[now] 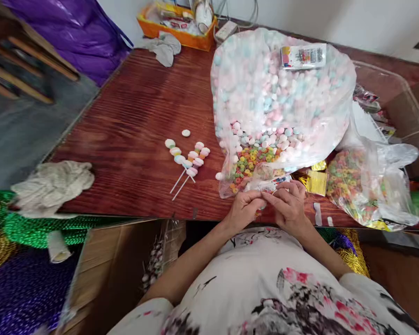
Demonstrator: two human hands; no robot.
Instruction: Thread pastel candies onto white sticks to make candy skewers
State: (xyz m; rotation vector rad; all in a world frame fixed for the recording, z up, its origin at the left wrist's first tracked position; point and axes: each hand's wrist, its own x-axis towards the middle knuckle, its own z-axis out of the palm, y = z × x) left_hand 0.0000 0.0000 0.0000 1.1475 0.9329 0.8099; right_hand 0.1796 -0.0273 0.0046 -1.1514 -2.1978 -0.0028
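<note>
Pastel pink/blue/white sweets bag [282, 93], red-brown table [136, 116], orange tray [174, 35], floral top [265, 284]

Soft, even daylight, shadows faint. Glare whitens the bag [282, 93] at one o'clock. Edges bend and smear, worst at nine; centre stays sharp.

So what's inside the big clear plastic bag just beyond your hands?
The big clear plastic bag holds pastel pink, white and blue marshmallow-like sweets, with colourful ring-shaped pieces near its opening. A white printed label shows at its far end. Deeper layers are hidden by hazy plastic.

Item between fingers [265, 199] hidden.
</note>
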